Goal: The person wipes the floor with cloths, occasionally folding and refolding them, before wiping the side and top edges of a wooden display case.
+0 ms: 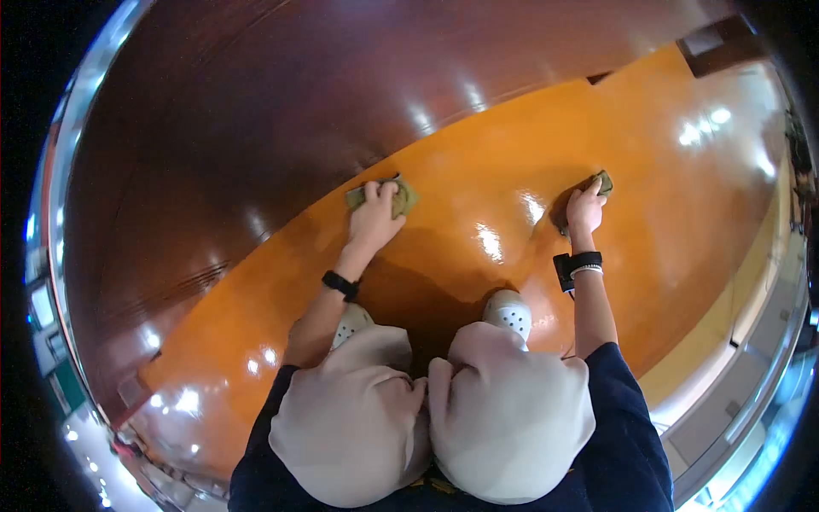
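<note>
left hand [373, 218] fingers grip cloth [381, 198] | right hand [585, 207] fingers grip rag [601, 182] | best pressed flat on floor [478, 188]

Cloths [381, 197] under both hands, on floor [478, 171]

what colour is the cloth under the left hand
Olive green. The cloth lies pressed under the left hand on the glossy orange floor, seen in the head view.

Under the left hand [374, 215] lies a matt, soft green cloth [401, 198]; the right hand [585, 207] presses another cloth [602, 181]. Beneath both, the orange floor [478, 196] looks smooth and glossy; beyond them, dark polished wood panelling [256, 111].
</note>
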{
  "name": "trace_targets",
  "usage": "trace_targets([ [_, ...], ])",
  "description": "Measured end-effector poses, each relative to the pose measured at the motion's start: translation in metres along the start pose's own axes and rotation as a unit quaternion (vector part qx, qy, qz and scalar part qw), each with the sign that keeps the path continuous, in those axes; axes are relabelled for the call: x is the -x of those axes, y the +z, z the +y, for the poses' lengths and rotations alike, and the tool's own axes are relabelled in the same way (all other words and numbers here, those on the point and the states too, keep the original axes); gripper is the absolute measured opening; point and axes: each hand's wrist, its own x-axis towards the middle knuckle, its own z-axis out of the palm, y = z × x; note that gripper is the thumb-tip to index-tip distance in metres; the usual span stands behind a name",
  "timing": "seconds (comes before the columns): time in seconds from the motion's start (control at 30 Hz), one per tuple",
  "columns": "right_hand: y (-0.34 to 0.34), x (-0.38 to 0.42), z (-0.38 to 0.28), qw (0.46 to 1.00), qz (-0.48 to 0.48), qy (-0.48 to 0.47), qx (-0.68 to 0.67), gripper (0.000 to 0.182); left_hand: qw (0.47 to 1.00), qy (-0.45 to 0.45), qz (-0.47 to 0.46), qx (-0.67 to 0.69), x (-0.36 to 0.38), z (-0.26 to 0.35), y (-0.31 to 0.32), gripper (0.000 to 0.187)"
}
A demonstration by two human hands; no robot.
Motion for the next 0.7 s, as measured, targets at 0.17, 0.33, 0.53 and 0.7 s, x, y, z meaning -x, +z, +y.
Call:
trace_targets([
  [0.17,0.008,0.067,-0.08,0.959,-0.021,-0.28,-0.035,0.066,0.998,-0.051,-0.005,0.046,0.021,-0.02,-0.009,0.052],
  [0.33,0.015,0.176,-0.135,0.86,-0.068,-0.505,0.015,0.067,0.978,-0.171,0.104,0.066,0.078,-0.119,-0.009,0.056],
  [0.53,0.0,0.257,-0.124,0.755,-0.149,-0.639,-0.009,0.062,0.917,-0.352,0.189,0.001,0.19,-0.286,0.011,0.062],
  [0.7,-0.01,0.262,-0.099,0.773,-0.252,-0.577,-0.078,0.067,0.821,-0.542,0.177,-0.029,0.18,-0.317,-0.008,0.062],
])
